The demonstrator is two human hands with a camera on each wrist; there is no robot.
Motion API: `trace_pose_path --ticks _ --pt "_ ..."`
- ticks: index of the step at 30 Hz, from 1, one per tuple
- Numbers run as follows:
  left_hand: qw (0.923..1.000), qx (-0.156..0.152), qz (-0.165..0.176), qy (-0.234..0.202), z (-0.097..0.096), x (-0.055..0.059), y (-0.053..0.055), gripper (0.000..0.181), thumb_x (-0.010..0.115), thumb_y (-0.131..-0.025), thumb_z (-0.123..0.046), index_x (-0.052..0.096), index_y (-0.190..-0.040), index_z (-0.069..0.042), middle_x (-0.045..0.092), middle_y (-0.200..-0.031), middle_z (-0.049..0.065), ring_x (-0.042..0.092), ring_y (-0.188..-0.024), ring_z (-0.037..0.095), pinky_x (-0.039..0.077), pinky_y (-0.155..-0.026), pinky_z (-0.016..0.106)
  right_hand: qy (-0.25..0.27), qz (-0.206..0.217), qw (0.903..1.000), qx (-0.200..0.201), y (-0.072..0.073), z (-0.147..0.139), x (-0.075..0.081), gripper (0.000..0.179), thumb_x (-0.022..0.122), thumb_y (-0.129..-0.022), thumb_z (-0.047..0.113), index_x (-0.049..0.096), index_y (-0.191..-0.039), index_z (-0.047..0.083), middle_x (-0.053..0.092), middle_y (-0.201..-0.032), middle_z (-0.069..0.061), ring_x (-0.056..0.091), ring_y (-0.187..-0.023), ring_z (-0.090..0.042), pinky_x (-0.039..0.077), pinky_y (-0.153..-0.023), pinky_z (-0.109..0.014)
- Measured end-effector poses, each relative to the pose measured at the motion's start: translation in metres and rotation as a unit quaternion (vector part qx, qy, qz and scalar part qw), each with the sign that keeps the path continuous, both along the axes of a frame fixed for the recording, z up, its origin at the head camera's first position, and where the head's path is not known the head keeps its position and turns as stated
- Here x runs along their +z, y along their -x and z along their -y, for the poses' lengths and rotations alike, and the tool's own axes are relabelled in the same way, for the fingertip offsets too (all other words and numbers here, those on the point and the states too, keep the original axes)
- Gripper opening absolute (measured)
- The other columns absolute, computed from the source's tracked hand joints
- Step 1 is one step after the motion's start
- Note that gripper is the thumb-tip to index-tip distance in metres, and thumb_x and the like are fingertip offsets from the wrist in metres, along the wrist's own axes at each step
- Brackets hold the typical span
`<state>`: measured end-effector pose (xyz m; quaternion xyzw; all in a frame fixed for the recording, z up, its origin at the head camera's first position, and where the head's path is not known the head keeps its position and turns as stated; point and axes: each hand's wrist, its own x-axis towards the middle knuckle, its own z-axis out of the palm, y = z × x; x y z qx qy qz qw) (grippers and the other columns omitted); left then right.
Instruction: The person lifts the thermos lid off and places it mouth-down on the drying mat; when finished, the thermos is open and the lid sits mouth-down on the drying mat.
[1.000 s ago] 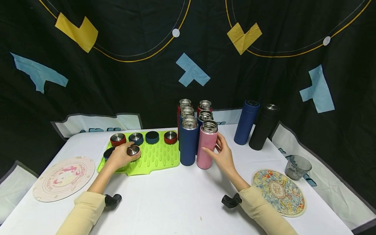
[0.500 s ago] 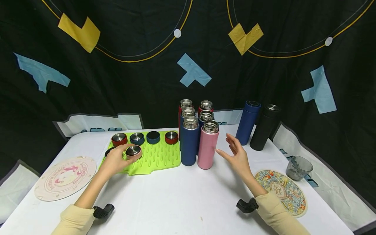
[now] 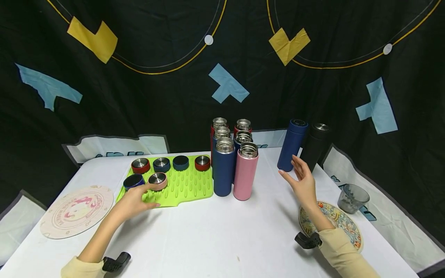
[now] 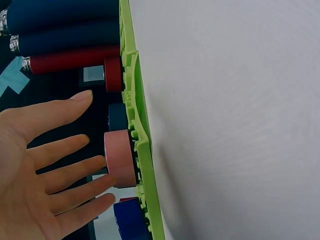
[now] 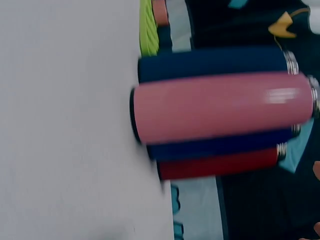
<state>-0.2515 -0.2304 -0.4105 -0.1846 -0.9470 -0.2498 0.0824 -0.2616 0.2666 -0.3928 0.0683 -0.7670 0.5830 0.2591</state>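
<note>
My left hand (image 3: 133,202) hovers at the front left of the green mat (image 3: 187,185), fingers spread and straight. Beside its fingers sits a pink bottle cap (image 3: 158,182); whether they touch is unclear. A dark blue cap (image 3: 133,181) lies just behind. In the left wrist view that hand (image 4: 55,165) holds nothing. My right hand (image 3: 302,185), thumb and fingers apart, is in front of a capped blue bottle (image 3: 292,146) and a capped black bottle (image 3: 314,144), apparently holding neither. The uncapped pink bottle (image 3: 246,173) stands upright at the front of the bottle group.
Uncapped blue (image 3: 224,170) and red bottles stand in two rows with the pink one. Red (image 3: 140,166) and blue caps (image 3: 161,165) line the mat's back. A pink round mat (image 3: 76,212) lies left; a patterned round mat (image 3: 342,227) and grey glass (image 3: 352,199) lie right.
My right hand has let go of the pink bottle and moved right, towards the capped bottles. My left hand has released the pink cap and drawn back towards me; the cap stays on the mat.
</note>
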Motion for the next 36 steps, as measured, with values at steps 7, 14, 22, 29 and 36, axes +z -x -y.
trace_pose_path --ticks 7,14,22,29,36 --pt "0.9990 -0.013 0.044 0.003 0.003 -0.004 -0.004 0.070 0.083 -0.074 -0.024 0.055 -0.130 0.005 0.056 -0.125 0.030 0.052 -0.114 0.050 0.044 -0.090 0.061 0.013 -0.017 0.9956 -0.091 0.013 -0.027 0.005 0.068 0.073 -0.086 0.008 0.039 -0.144 0.003 0.041 -0.147 -0.013 0.040 -0.134 -0.028 0.032 -0.111 -0.040" --pt "0.9980 -0.025 0.055 0.018 0.004 -0.007 -0.004 0.065 0.083 -0.073 -0.026 0.059 -0.125 0.005 0.060 -0.122 0.026 0.053 -0.113 0.048 0.045 -0.090 0.060 0.036 -0.037 0.9859 -0.159 0.043 -0.056 -0.006 0.071 0.076 -0.085 0.020 0.039 -0.145 0.009 0.041 -0.149 -0.005 0.040 -0.135 -0.021 0.031 -0.111 -0.034" --pt "0.9970 -0.039 0.059 0.029 0.004 -0.008 -0.006 0.068 0.084 -0.072 -0.029 0.059 -0.124 0.005 0.060 -0.120 0.026 0.052 -0.114 0.049 0.043 -0.092 0.061 0.040 -0.012 0.9779 -0.205 0.064 -0.071 -0.006 0.077 0.077 -0.083 0.025 0.037 -0.146 0.006 0.037 -0.151 -0.009 0.039 -0.136 -0.024 0.031 -0.112 -0.037" --pt "0.9971 -0.036 0.058 0.033 0.005 -0.010 -0.006 0.067 0.085 -0.070 -0.028 0.059 -0.123 0.005 0.062 -0.118 0.024 0.054 -0.113 0.047 0.043 -0.092 0.060 0.040 0.021 0.9748 -0.218 0.083 -0.078 -0.010 0.079 0.077 -0.083 0.019 0.032 -0.147 0.003 0.036 -0.151 -0.014 0.037 -0.136 -0.027 0.030 -0.112 -0.035" --pt "0.9970 -0.033 0.059 0.037 0.005 -0.010 -0.006 0.068 0.086 -0.070 -0.029 0.060 -0.123 0.004 0.061 -0.119 0.024 0.053 -0.113 0.047 0.043 -0.092 0.060 0.041 0.027 0.9710 -0.234 0.099 -0.089 -0.018 0.078 0.077 -0.081 0.012 0.034 -0.144 -0.001 0.039 -0.147 -0.019 0.039 -0.135 -0.028 0.031 -0.111 -0.031"
